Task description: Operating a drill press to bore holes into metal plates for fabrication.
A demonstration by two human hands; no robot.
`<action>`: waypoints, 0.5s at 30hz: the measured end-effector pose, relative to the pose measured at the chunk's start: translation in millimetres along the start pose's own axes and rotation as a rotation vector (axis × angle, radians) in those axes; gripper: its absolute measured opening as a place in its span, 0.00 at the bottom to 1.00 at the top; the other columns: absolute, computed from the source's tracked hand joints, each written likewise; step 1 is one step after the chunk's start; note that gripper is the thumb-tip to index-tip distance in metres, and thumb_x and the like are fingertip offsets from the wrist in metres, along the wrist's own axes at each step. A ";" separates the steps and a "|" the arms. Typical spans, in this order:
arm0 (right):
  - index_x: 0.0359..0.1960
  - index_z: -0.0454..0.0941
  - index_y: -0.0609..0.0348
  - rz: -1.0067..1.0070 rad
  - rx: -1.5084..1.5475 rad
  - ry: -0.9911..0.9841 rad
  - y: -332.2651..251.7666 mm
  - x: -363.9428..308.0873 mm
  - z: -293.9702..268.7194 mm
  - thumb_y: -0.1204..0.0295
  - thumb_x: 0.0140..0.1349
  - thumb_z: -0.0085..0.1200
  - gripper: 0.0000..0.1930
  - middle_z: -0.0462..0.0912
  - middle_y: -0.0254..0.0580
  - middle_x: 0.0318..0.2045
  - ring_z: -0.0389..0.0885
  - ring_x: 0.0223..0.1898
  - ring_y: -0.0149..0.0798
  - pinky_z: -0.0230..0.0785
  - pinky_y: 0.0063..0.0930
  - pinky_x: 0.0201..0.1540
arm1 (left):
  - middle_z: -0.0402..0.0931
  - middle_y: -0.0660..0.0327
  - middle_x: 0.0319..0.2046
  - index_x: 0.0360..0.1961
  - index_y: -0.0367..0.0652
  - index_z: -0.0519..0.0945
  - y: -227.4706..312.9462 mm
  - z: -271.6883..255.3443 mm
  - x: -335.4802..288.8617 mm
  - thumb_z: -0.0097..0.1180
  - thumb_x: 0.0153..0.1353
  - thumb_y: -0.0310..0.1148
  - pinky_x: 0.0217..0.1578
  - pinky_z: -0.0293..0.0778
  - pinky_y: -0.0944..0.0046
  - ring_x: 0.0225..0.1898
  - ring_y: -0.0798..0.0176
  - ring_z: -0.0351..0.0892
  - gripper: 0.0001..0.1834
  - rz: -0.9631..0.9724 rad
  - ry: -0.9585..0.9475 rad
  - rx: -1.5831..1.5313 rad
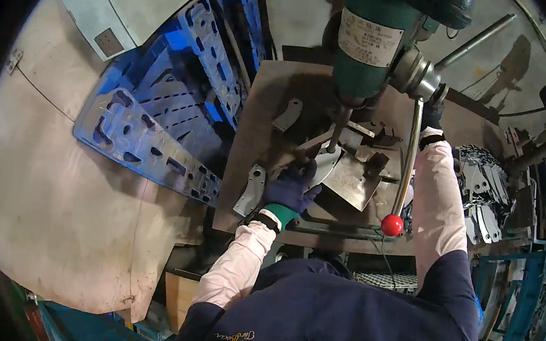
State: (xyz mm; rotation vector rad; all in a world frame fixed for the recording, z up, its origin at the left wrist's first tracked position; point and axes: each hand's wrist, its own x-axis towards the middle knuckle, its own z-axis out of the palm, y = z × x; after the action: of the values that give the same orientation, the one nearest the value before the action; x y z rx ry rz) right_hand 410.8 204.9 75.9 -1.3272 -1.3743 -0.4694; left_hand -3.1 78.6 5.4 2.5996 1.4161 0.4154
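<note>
**Holding a curved silvery plate [327, 162] beneath a drill bit [338, 131]**

Pinches the plate's near end with the left hand [289, 188], fingers narrowed around it, above a brown worktop [253, 136]. Has the right hand [432, 113] beside the lever hub [417, 76] (partly hidden there; cannot tell how far closed). Shows, at left, a slotted blue crate [148, 146] with more slotted blue plastic [177, 113] inside. Includes one loose plate [288, 115] beyond the left hand, another plate [251, 191] just beside it, and heaped plates [483, 179] at right.
</note>
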 end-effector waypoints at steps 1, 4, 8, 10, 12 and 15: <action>0.44 0.77 0.59 0.019 0.005 0.021 -4.8 -5.1 1.6 0.70 0.58 0.52 0.13 0.81 0.54 0.34 0.79 0.35 0.58 0.73 0.44 0.35 | 0.68 0.45 0.57 0.69 0.57 0.55 0.4 0.9 -0.8 0.47 0.59 0.57 0.50 0.72 0.48 0.54 0.41 0.72 0.39 -0.016 -0.024 0.023; 0.52 0.73 0.60 0.377 0.136 -0.161 -26.3 -29.0 2.1 0.69 0.61 0.51 0.18 0.78 0.44 0.32 0.75 0.30 0.42 0.68 0.34 0.31 | 0.66 0.50 0.60 0.68 0.57 0.56 -2.5 5.5 -2.2 0.44 0.59 0.59 0.51 0.71 0.49 0.54 0.42 0.71 0.38 0.033 0.040 0.036; 0.52 0.74 0.63 0.574 0.562 -0.162 -80.6 -81.5 -12.7 0.75 0.63 0.46 0.16 0.71 0.31 0.24 0.67 0.24 0.26 0.62 0.23 0.27 | 0.67 0.53 0.60 0.67 0.59 0.58 -7.3 12.9 -0.2 0.48 0.58 0.57 0.50 0.72 0.49 0.54 0.43 0.71 0.37 0.010 -0.053 -0.022; 0.51 0.75 0.64 0.690 0.826 -0.168 -106.6 -93.1 -23.6 0.78 0.63 0.44 0.16 0.70 0.32 0.24 0.68 0.26 0.26 0.64 0.22 0.29 | 0.67 0.47 0.57 0.69 0.59 0.53 -7.4 12.6 2.0 0.51 0.57 0.54 0.49 0.71 0.45 0.55 0.41 0.69 0.40 0.088 0.030 -0.023; 0.51 0.75 0.64 0.800 1.217 -0.177 -126.6 -93.0 -30.7 0.80 0.62 0.42 0.16 0.71 0.32 0.24 0.69 0.27 0.26 0.65 0.21 0.30 | 0.67 0.46 0.57 0.69 0.60 0.54 -6.0 8.2 2.0 0.52 0.56 0.55 0.48 0.72 0.45 0.55 0.41 0.69 0.40 0.067 0.010 -0.033; 0.50 0.75 0.63 0.685 0.448 -0.279 -156.8 -88.6 -38.2 0.77 0.63 0.44 0.15 0.71 0.30 0.23 0.69 0.25 0.24 0.65 0.20 0.27 | 0.68 0.45 0.56 0.68 0.61 0.54 -0.7 -0.2 1.0 0.51 0.56 0.55 0.46 0.73 0.45 0.54 0.40 0.70 0.39 -0.016 -0.115 -0.030</action>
State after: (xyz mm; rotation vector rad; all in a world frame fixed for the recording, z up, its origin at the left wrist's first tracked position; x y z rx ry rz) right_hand 268.2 88.4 72.1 -1.4055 -1.0603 0.4742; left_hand -3.2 79.9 5.5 2.5422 1.3819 0.2779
